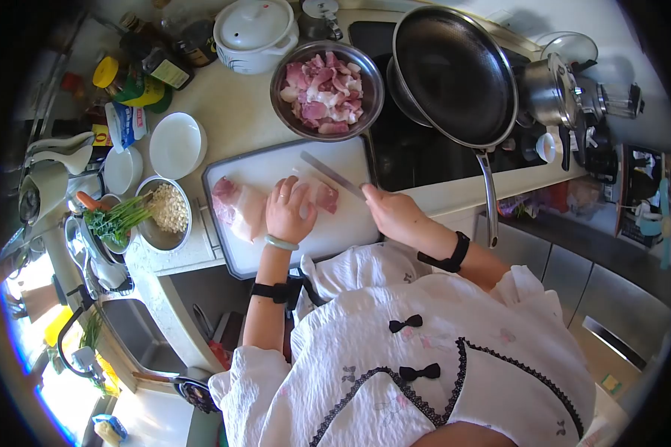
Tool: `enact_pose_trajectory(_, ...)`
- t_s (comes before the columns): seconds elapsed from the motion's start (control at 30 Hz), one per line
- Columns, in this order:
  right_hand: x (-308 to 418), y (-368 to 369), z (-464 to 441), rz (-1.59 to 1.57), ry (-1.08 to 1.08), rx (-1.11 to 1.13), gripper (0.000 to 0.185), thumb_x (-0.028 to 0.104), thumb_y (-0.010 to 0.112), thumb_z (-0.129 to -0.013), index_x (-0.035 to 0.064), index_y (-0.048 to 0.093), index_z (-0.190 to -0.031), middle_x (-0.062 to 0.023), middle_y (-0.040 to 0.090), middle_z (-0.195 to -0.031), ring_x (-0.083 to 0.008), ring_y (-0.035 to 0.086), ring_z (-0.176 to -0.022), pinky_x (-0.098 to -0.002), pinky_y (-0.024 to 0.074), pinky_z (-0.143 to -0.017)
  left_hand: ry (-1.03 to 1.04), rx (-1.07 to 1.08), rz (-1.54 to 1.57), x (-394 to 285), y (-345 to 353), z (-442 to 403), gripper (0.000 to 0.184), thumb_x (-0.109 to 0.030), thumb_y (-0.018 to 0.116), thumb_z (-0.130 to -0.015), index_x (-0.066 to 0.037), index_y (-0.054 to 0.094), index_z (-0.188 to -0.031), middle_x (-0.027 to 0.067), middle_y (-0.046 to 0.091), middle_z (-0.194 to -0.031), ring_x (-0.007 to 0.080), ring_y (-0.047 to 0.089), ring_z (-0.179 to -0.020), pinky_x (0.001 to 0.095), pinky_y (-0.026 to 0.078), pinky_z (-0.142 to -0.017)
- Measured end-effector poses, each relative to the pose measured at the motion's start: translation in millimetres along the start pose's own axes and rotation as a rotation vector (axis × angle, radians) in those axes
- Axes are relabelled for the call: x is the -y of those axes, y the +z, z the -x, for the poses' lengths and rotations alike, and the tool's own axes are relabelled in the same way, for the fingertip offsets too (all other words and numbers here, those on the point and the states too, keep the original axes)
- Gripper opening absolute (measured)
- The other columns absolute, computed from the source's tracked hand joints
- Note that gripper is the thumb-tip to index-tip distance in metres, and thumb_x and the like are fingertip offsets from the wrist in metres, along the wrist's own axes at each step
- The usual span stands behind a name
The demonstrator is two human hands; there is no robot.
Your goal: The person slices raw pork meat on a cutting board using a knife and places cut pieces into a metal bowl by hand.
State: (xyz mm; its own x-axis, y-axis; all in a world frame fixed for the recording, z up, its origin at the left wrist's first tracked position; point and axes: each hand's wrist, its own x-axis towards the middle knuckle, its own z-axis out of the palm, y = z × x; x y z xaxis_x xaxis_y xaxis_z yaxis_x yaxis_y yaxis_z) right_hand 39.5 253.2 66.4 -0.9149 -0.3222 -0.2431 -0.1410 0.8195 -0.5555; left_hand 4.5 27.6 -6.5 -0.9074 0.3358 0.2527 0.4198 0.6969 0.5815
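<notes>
A white cutting board point(332, 231) with a dark rim lies on the counter in front of me. My right hand point(395, 214) is wrapped round the handle of a knife point(329, 173), its blade pointing away to the upper left. Under the blade is a smaller piece of raw pork point(325, 196). My left hand point(289, 214), fingers bent, presses on the meat beside the blade and partly covers it. Left of that hand rests a larger chunk of raw pork point(238, 208) with pale fat. Beyond the board stands a steel bowl point(278, 112) heaped with cut pork point(326, 93).
A large frying pan point(455, 74) sits on the black cooktop point(417, 160), its handle jutting over the counter edge. At left are white bowls point(177, 145), a bowl of chopped pale pieces point(169, 208), greens point(119, 223) and bottles point(156, 59). A lidded pot point(255, 37) stands behind.
</notes>
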Motion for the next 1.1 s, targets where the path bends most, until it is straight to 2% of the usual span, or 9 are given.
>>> enact_pose_trajectory(0.1, 15, 2, -4, 0.051, -0.015, 0.094, 0.018, 0.005, 0.046, -0.082, 0.0008, 0.040, -0.099, -0.0178, 0.058, -0.072, -0.0365, 0.060, -0.062, -0.0440, 0.0467, -0.050, 0.132, 0.047, 0.182, 9, 10, 6, 0.030, -0.008, 0.067, -0.066, -0.008, 0.062, -0.096, 0.0115, 0.058, -0.106, 0.0351, 0.054, -0.101, 0.0410, 0.047, -0.083)
enact_pose_trajectory(0.4, 18, 15, 19, 0.211, 0.021, 0.230, 0.027, 0.007, 0.048, -0.082, 0.0003, 0.039, -0.106, -0.0143, 0.060, -0.077, -0.0302, 0.063, -0.060, -0.0398, 0.0501, -0.049, 0.114, -0.087, 0.056, 16, 41, 21, 0.032, -0.017, 0.072, -0.066, -0.006, 0.064, -0.095, 0.0109, 0.059, -0.107, 0.0318, 0.055, -0.103, 0.0398, 0.048, -0.084)
enact_pose_trajectory(0.57, 24, 45, -38, 0.111, 0.033, 0.126, 0.019, 0.010, 0.048, -0.084, 0.0025, 0.042, -0.101, -0.0152, 0.061, -0.077, -0.0316, 0.063, -0.062, -0.0402, 0.0503, -0.049, 0.072, -0.088, 0.079, 21, 47, 22, 0.035, -0.017, 0.073, -0.064, -0.006, 0.062, -0.096, 0.0108, 0.059, -0.107, 0.0323, 0.055, -0.104, 0.0411, 0.048, -0.084)
enact_pose_trajectory(0.63, 29, 52, -61, -0.033, -0.089, -0.048, 0.016, 0.013, 0.044, -0.087, 0.0045, 0.041, -0.101, -0.0164, 0.062, -0.079, -0.0354, 0.062, -0.064, -0.0441, 0.0489, -0.051, 0.062, -0.077, 0.083, 24, 45, 24, 0.036, -0.017, 0.073, -0.064, -0.005, 0.062, -0.096, 0.0107, 0.058, -0.108, 0.0325, 0.054, -0.104, 0.0419, 0.047, -0.084)
enact_pose_trajectory(0.7, 30, 47, -53, 0.023, -0.069, -0.049, 0.015, 0.012, 0.045, -0.086, 0.0038, 0.042, -0.098, -0.0150, 0.062, -0.078, -0.0341, 0.063, -0.064, -0.0422, 0.0498, -0.051, 0.066, -0.078, 0.048, 25, 44, 22, 0.038, -0.017, 0.073, -0.063, -0.005, 0.061, -0.097, 0.0109, 0.057, -0.109, 0.0325, 0.054, -0.104, 0.0434, 0.047, -0.085)
enact_pose_trajectory(0.83, 18, 34, -1, 0.111, 0.054, 0.160, 0.017, 0.012, 0.047, -0.084, 0.0016, 0.044, -0.097, -0.0138, 0.062, -0.079, -0.0315, 0.063, -0.065, -0.0406, 0.0506, -0.050, 0.073, -0.098, 0.053, 25, 49, 25, 0.039, -0.018, 0.073, -0.064, -0.006, 0.060, -0.098, 0.0110, 0.057, -0.109, 0.0333, 0.053, -0.104, 0.0437, 0.046, -0.085)
enact_pose_trajectory(0.97, 16, 43, -12, 0.180, 0.056, 0.226, 0.019, 0.013, 0.049, -0.083, 0.0011, 0.044, -0.098, -0.0132, 0.061, -0.078, -0.0313, 0.064, -0.065, -0.0405, 0.0507, -0.050, 0.050, -0.086, 0.064, 25, 49, 25, 0.041, -0.020, 0.074, -0.064, -0.005, 0.060, -0.099, 0.0113, 0.057, -0.108, 0.0337, 0.053, -0.104, 0.0440, 0.045, -0.085)
enact_pose_trajectory(1.03, 27, 55, -50, 0.129, -0.084, -0.016, 0.020, 0.013, 0.050, -0.082, 0.0020, 0.044, -0.097, -0.0129, 0.062, -0.079, -0.0313, 0.064, -0.067, -0.0393, 0.0508, -0.051, 0.023, -0.106, 0.093, 25, 47, 21, 0.041, -0.021, 0.074, -0.063, -0.005, 0.060, -0.098, 0.0116, 0.057, -0.107, 0.0339, 0.053, -0.103, 0.0443, 0.046, -0.084)
enact_pose_trajectory(1.1, 34, 58, -75, 0.137, -0.117, -0.025, 0.020, 0.014, 0.050, -0.082, 0.0020, 0.044, -0.097, -0.0136, 0.062, -0.080, -0.0314, 0.064, -0.069, -0.0398, 0.0510, -0.052, 0.024, -0.100, 0.082, 26, 47, 21, 0.042, -0.022, 0.075, -0.063, -0.006, 0.060, -0.099, 0.0115, 0.057, -0.107, 0.0339, 0.053, -0.103, 0.0443, 0.046, -0.084)
